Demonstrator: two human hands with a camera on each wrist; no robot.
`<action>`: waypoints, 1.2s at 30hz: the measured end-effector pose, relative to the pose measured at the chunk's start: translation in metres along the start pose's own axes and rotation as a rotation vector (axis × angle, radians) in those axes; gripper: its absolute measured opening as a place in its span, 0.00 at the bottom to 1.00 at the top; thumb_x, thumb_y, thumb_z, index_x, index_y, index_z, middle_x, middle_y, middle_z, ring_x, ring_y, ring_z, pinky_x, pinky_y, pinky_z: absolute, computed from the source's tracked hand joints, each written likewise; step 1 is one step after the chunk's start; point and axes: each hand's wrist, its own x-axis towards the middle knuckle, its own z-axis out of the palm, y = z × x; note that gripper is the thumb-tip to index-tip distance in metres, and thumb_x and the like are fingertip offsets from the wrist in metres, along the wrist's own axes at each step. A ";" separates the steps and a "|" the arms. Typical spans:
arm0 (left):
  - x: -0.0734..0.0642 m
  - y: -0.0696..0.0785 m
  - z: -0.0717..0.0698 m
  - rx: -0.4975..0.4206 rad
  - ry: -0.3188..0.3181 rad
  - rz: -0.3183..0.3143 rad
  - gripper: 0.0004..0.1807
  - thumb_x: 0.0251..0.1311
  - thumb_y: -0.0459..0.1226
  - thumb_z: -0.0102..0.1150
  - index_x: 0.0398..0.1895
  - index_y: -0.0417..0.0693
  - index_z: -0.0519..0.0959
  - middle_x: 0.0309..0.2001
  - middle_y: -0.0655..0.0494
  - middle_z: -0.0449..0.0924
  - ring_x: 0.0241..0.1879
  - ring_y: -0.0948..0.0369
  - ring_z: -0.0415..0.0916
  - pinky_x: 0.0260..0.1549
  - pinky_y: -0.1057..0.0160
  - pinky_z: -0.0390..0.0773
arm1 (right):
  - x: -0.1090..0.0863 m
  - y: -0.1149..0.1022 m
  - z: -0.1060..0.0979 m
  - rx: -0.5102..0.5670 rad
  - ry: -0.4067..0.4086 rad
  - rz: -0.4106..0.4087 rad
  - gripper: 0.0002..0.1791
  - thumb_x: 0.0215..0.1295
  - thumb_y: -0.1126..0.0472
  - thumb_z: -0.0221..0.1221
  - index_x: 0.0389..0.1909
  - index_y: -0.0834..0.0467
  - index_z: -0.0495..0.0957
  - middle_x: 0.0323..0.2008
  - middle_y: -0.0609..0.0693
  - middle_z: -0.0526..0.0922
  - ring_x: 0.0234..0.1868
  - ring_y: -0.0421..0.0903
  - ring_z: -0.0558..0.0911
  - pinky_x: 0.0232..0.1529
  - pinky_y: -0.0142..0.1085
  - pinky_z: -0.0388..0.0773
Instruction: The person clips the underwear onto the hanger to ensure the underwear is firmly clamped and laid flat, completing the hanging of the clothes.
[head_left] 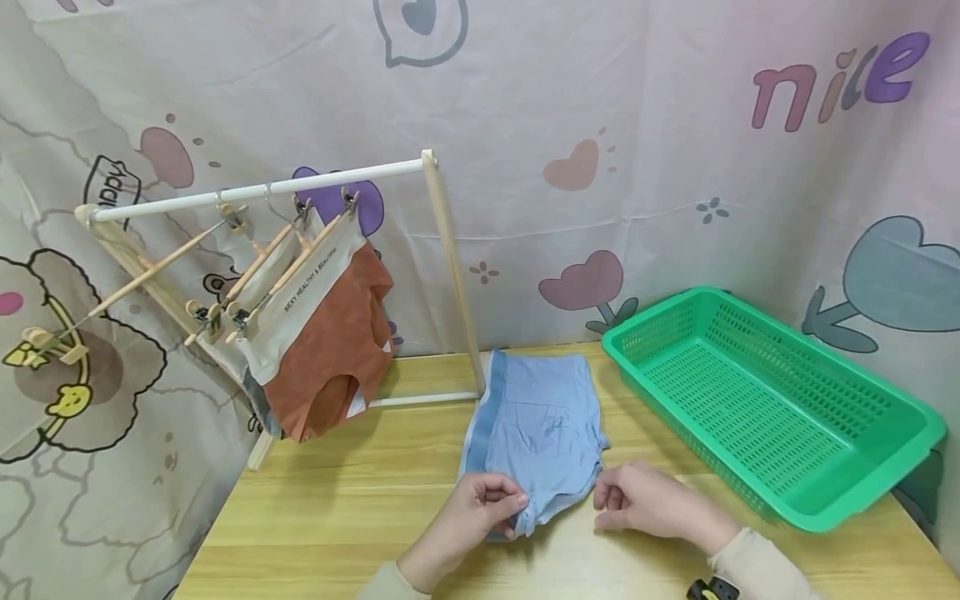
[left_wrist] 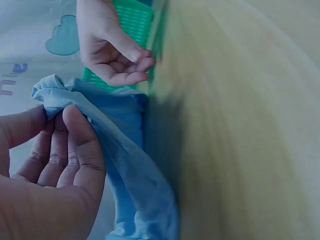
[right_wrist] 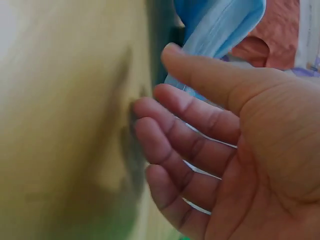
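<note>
Underpants (head_left: pixel 551 425) of light-blue cloth lie on the wood-grain tabletop (head_left: pixel 352 500), their near edge pinched by the left hand (head_left: pixel 480 508), with the right hand (head_left: pixel 648 500), fingers loosely bent, just beside them. Behind hangs a cloth backdrop (head_left: pixel 510 108) printed with hearts, flowers and "nice". A green plastic basket (head_left: pixel 750 408) is at right, and at left a wooden rack (head_left: pixel 337 177), 1 post (head_left: pixel 450 254) close by the waistband (head_left: pixel 492 408), carries 3 clip hangers (head_left: pixel 172 257), 1 holding rust-red underpants (head_left: pixel 330 350).
</note>
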 end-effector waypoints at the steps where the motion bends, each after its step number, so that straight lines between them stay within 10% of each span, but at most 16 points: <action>1: 0.000 -0.001 0.000 -0.003 0.007 -0.011 0.17 0.71 0.31 0.65 0.44 0.16 0.77 0.27 0.65 0.81 0.26 0.70 0.77 0.28 0.73 0.82 | 0.001 -0.001 0.003 -0.011 0.010 0.000 0.15 0.59 0.48 0.77 0.36 0.49 0.82 0.26 0.35 0.79 0.28 0.29 0.74 0.32 0.28 0.76; 9: 0.001 -0.009 0.001 0.205 0.008 0.050 0.12 0.71 0.33 0.67 0.35 0.28 0.86 0.26 0.45 0.86 0.25 0.70 0.78 0.25 0.72 0.80 | 0.016 -0.011 0.024 -0.199 0.151 -0.068 0.20 0.56 0.48 0.79 0.35 0.46 0.75 0.22 0.32 0.73 0.24 0.28 0.68 0.27 0.28 0.69; 18: -0.006 -0.007 -0.005 0.924 -0.133 0.363 0.02 0.66 0.38 0.74 0.38 0.52 0.89 0.39 0.63 0.90 0.37 0.75 0.80 0.39 0.75 0.81 | 0.025 -0.006 0.028 -0.293 0.166 -0.121 0.10 0.66 0.57 0.72 0.32 0.42 0.80 0.22 0.31 0.74 0.24 0.28 0.68 0.27 0.29 0.70; 24: -0.010 -0.015 -0.001 1.302 -0.180 0.458 0.20 0.62 0.50 0.77 0.56 0.61 0.87 0.64 0.52 0.83 0.63 0.56 0.81 0.59 0.56 0.83 | 0.020 0.000 0.003 -0.308 0.164 -0.118 0.10 0.68 0.56 0.71 0.31 0.40 0.80 0.26 0.31 0.78 0.28 0.27 0.71 0.31 0.30 0.74; 36: -0.009 -0.013 0.036 1.436 -0.265 0.367 0.18 0.70 0.54 0.68 0.62 0.75 0.84 0.62 0.62 0.79 0.58 0.64 0.76 0.39 0.64 0.70 | -0.017 -0.008 0.007 -0.269 0.117 -0.064 0.12 0.62 0.49 0.75 0.31 0.40 0.79 0.24 0.29 0.72 0.25 0.26 0.67 0.27 0.27 0.68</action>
